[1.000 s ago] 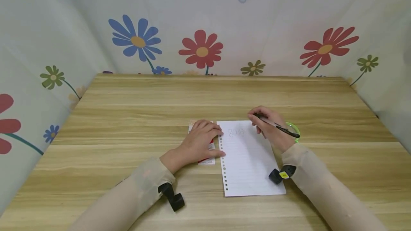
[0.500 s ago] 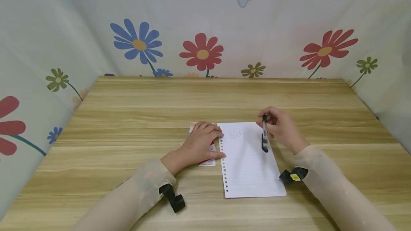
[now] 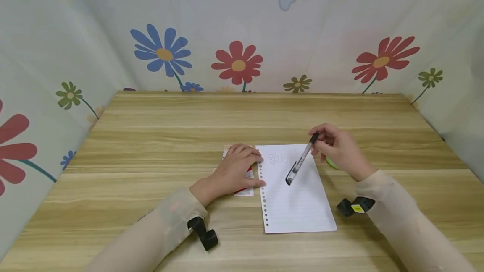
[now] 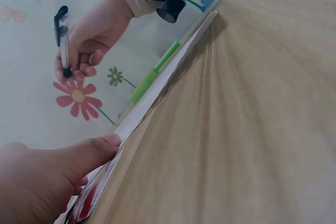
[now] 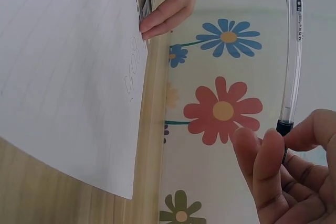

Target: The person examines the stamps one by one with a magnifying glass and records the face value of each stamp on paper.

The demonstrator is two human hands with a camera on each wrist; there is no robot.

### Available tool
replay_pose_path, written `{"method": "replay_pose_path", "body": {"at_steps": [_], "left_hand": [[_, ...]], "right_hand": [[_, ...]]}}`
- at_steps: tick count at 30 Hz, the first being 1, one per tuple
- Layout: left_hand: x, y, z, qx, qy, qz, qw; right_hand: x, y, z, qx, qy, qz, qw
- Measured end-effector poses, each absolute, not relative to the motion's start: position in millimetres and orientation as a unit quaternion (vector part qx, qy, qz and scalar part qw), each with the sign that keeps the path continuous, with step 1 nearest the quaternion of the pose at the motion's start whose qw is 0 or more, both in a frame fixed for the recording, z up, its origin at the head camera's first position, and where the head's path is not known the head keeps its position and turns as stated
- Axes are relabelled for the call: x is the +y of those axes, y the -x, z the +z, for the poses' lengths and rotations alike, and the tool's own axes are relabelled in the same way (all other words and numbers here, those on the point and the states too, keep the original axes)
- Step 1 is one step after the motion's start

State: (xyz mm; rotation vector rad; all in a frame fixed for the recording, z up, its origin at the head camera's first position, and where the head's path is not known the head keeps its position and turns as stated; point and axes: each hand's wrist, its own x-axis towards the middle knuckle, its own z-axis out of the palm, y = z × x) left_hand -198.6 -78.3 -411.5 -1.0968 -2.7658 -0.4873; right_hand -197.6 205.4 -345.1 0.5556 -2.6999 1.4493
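Observation:
A sheet of white lined paper (image 3: 295, 205) with punched holes lies on the table, "80分" written faintly near its top. My left hand (image 3: 234, 169) rests along the sheet's left edge, thumb and fingertips on the margin, partly covering red-and-white printed cards (image 3: 244, 192). Above the sheet's upper right side, my right hand (image 3: 342, 150) pinches a clear-barrelled gel pen (image 3: 302, 160) by its black grip end. The pen's clip end points back over the paper. In the right wrist view the pen (image 5: 293, 66) stands upright from thumb and fingertips, its tip mostly hidden among the fingers.
Beneath my right hand is a bright green round object (image 3: 332, 163), mostly covered; a green handle (image 4: 149, 80) shows in the left wrist view. A flower-printed curtain (image 3: 204, 20) surrounds the wooden table (image 3: 151, 112) at the back and sides.
My right hand has moved right, and the pen has swung round from pointing right to pointing down and left over the paper. The left hand stays on the sheet's edge.

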Motion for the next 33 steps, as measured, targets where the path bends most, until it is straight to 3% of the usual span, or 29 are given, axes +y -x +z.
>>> {"method": "replay_pose_path", "body": {"at_steps": [12, 33], "left_hand": [[-79, 199, -412, -0.916, 0.363, -0.160, 0.060], [-78, 200, -413, -0.912, 0.370, -0.164, 0.067]], "right_hand": [[213, 195, -336, -0.855, -0.174, 0.483, 0.068], [229, 193, -324, -0.895, -0.172, 0.411, 0.004]]}}
